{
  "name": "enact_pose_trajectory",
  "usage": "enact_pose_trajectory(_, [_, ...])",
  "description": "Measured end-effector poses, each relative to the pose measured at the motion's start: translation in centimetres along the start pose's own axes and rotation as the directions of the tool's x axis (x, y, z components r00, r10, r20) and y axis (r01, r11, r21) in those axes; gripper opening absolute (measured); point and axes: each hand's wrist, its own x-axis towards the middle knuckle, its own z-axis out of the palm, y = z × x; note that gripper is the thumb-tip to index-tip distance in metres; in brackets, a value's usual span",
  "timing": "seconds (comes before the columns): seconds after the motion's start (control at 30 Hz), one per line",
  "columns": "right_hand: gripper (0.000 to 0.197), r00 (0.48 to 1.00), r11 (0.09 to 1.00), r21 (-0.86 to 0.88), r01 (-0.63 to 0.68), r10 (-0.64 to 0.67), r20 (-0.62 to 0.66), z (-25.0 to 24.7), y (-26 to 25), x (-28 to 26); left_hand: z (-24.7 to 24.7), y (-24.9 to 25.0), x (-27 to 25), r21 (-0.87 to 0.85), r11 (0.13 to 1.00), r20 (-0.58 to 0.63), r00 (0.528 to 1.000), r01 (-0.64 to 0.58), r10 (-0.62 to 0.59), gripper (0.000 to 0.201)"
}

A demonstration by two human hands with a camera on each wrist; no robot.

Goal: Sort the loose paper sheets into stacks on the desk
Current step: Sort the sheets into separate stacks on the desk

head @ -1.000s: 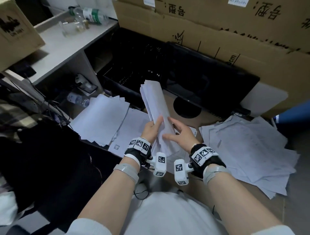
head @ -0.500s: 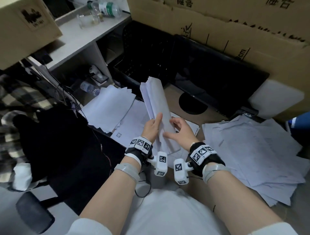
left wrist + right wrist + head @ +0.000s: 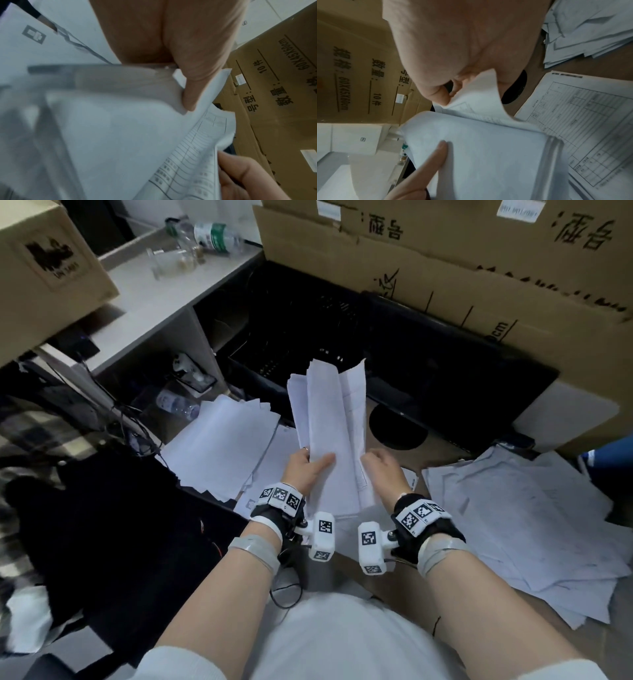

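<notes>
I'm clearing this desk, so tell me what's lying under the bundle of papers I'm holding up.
Under the held bundle, a printed form sheet lies on the brown desk, beside the round black monitor base. The bundle covers whatever lies directly beneath it.

The desk is viewed downward from head height, while the held paper bundle [image 3: 329, 440], shared by all views, is seen closely from each wrist along the fingers.

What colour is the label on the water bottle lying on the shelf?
Green and white, on the water bottle on the shelf; clearest in the head view.
</notes>
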Motion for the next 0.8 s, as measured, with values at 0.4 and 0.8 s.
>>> enact_pose_trajectory(0.4, [0.021,0.958,0.981,-0.094,-0.168,0.140,-0.250,4.0,1.8,0.6,-5.7,-0.8,3.3,0.073,0.993,0.080,0.992,0.095,-0.101,0.005])
enact_pose_trajectory(0.8, [0.039,0.928,0.946,-0.089,-0.311,0.282,-0.242,6.0,8.0,-0.3,-6.6,-4.3,3.9,0.209,0.954,-0.044,0.977,0.213,-0.209,0.010])
